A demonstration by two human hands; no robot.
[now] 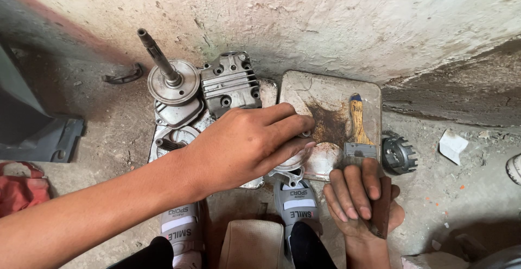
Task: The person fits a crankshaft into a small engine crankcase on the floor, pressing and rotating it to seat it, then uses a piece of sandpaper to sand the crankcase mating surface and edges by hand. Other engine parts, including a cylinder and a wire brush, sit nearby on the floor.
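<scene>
Below, your left hand (244, 144) reaches across the metal tray (304, 87); its fingers (290, 123) close loosely on a small round metal part (290, 163), likely rigid, oily and slippery, so grip its rim. Your right hand (361, 198) is curled around a dark block (381, 206) beside the brush (358, 125).

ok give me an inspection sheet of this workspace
surface: dusty concrete floor against a rough plaster wall
job's things: round metal part under the left hand, over a stained metal tray; paintbrush lies in the tray
clutter: finned cylinder head, shaft with disc, toothed ring, paper scrap, red cloth
grippers: left hand grips the round part; right hand rests at the tray's near edge, by the brush bristles
cables: nothing seen
surroundings: grey sandals on the person's feet, dark plastic panel at left
</scene>
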